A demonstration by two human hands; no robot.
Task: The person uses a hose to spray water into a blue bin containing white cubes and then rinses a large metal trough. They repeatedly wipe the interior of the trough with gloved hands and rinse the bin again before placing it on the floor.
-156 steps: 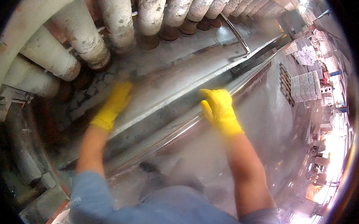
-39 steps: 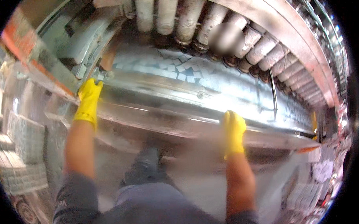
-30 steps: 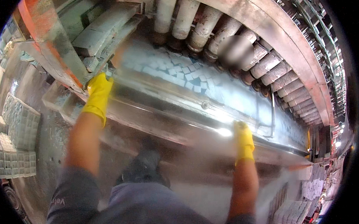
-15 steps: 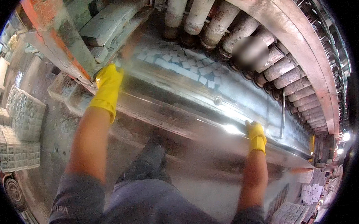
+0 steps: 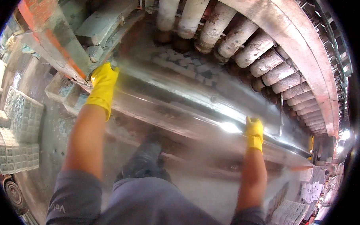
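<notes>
Head view, looking down: a row of thick, crusted pale rollers [image 5: 241, 39] fans from 12 toward 3 o'clock, their ends dark and rusty, under a broad curved concrete-like arch [image 5: 304, 40]. Below them lies a bed of small grey cobble-shaped blocks [image 5: 186, 64]. At 10 o'clock an orange-painted steel beam [image 5: 46, 34] slants down, with grey slabs [image 5: 105, 20] stacked beside it. Stacks of grey paving blocks [image 5: 14, 130] sit at 9 o'clock, and more stacks [image 5: 294, 211] show at 5 o'clock. A thin metal rod [image 5: 281, 115] stands near 3 o'clock.

Across the middle, from 10 to 4 o'clock, runs a long shiny metal rail [image 5: 176, 108], smooth and blurred with glare. A dark shoe [image 5: 144, 159] rests on the dusty grey floor below it.

Both hands wear yellow rubber gloves and are well apart. The left hand [image 5: 103, 84] lies on the rail's upper end at 10 o'clock, fingers curled over its edge just beside the orange beam. The right hand [image 5: 254, 130] is at 3 o'clock, closed around the rail's edge, thumb up. Bare forearms and grey sleeves come in from 6 o'clock.
</notes>
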